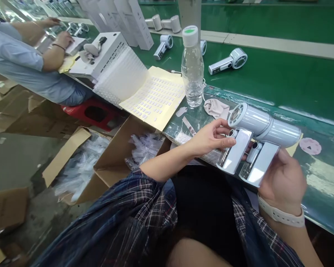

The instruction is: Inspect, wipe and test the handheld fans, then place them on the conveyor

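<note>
Two pale blue handheld fans are held side by side over the bench edge, their round heads nearly touching. The left handheld fan [238, 148] has its grille facing left. My left hand [207, 139] grips its handle, thumb in front and fingers partly hidden behind. The right handheld fan [267, 161] rests in my right hand [285, 181], which wraps round its handle from behind and below; most of those fingers are out of sight. Beyond my left hand lies a crumpled beige cloth [216, 108], and a round pink paper disc [310, 146] lies right of the fans.
A water bottle [193, 70] stands behind a yellow sticker sheet [167, 115]. More handheld fans [229, 61] lie on the green conveyor [281, 81]. Open cartons with clear plastic pieces [146, 148] stand at lower left. A co-worker [19, 59] sits at far left beside a white box [100, 55].
</note>
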`<state>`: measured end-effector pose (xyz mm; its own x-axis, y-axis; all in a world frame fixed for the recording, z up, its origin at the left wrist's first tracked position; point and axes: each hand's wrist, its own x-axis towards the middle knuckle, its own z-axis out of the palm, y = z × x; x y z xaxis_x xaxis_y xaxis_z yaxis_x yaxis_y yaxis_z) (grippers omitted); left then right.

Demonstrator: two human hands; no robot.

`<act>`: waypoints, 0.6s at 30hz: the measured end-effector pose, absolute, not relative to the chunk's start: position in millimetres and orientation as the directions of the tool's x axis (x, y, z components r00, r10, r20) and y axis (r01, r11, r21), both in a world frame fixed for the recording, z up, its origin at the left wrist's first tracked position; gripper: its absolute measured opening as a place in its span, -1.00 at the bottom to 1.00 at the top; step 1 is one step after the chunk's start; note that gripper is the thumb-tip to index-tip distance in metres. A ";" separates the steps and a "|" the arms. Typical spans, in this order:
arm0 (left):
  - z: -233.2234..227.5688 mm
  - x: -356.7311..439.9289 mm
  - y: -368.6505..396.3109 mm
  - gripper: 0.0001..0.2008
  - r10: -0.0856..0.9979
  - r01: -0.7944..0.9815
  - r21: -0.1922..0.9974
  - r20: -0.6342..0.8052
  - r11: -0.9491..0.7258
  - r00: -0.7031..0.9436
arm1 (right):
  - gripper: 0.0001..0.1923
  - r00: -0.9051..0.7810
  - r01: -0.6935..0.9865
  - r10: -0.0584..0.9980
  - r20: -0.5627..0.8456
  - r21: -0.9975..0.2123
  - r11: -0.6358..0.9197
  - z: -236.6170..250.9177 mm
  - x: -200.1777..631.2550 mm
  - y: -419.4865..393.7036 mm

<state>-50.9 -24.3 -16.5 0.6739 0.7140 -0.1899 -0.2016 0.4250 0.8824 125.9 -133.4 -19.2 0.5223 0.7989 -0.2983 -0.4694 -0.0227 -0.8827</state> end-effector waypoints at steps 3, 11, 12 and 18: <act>-12.8 -52.0 -20.3 -0.21 0.682 -0.192 0.897 -0.150 0.398 0.716 | -0.74 0.529 -0.411 0.814 -0.238 -0.912 0.000 -18.8 128.7 -133.6; -13.0 -54.4 -7.0 -0.56 0.624 -0.166 0.970 0.240 -0.176 0.743 | -0.26 0.406 0.076 0.874 0.267 -0.963 0.258 -7.6 141.8 -147.9; -14.0 -53.8 -5.3 -0.62 0.608 -0.184 0.951 0.300 -0.248 0.735 | -0.22 0.336 0.106 0.881 0.335 -0.942 0.318 -4.7 141.6 -149.6; -15.1 -54.3 -1.6 -0.74 0.526 -0.214 0.833 0.500 -0.511 0.688 | -0.36 0.276 0.160 0.861 0.428 -0.903 0.398 1.8 141.4 -149.7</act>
<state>-54.3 -1.6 -15.1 0.6882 0.5261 0.4996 -0.2138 -0.5110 0.8326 141.4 -149.7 1.8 0.2758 0.8605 0.4283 0.1600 0.3982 -0.9032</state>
